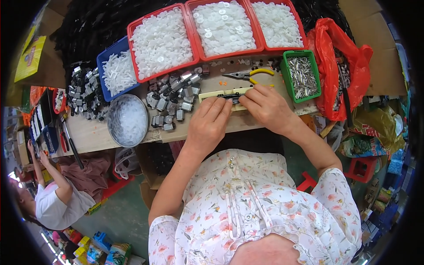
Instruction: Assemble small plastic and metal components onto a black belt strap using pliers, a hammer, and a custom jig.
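Both hands (207,120) touch a narrow cream holder bearing a black piece (230,96).

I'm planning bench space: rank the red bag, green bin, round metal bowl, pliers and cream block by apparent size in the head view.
1. Red bag
2. Green bin, round metal bowl: too alike to rank
3. Pliers, cream block: unsure, block partly covered

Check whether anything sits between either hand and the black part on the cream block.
Nothing visible: the left hand and right hand both have fingertips at the black part on the cream block. The pliers lie beyond the block, not between.
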### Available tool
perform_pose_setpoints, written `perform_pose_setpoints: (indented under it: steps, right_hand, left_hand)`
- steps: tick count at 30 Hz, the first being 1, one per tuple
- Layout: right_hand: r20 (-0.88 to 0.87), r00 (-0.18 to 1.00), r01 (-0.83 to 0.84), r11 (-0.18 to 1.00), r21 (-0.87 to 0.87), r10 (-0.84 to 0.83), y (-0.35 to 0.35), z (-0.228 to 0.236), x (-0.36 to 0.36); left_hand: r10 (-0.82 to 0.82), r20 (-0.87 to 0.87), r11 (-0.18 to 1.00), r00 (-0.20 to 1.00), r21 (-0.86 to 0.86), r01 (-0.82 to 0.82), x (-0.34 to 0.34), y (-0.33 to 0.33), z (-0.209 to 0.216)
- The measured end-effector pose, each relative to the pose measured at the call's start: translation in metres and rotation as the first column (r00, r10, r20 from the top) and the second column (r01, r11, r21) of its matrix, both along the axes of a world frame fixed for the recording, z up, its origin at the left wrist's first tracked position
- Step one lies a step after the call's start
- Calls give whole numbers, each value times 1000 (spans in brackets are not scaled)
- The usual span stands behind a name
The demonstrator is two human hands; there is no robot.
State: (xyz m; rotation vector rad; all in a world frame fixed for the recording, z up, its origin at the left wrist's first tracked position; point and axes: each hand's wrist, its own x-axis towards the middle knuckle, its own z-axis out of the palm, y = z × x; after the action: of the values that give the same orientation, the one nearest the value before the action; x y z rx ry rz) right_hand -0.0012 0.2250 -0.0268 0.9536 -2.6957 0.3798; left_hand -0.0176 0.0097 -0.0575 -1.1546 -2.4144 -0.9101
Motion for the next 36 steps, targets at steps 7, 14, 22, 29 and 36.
perform_pose_setpoints:
  steps: [7,14,22,29,36]
  right_hand:
    - [-76,995,-67,998,-5,66,7,-5,1]
    - [211,974,-27,969,-245,81,10,-5,-15]
    - [130,991,30,957,-287,8,-31,9,-48]
    - [19,1000,11,999,-33,-11,-74,-1,-77]
    - [305,952,120,936,-332,-13,-50,7,-71]
  left_hand:
    - [17,-37,1000,999,6,-17,5,5,-4]
    - [4,48,1000,999,1,-4,3,-2,-5]
    - [368,-154,927,917,-9,-374,-21,-37,11]
    - [411,-172,885,895,-159,-437,-33,-36,13]
    - [429,-192,870,883,-176,-461,-31,-35,18]
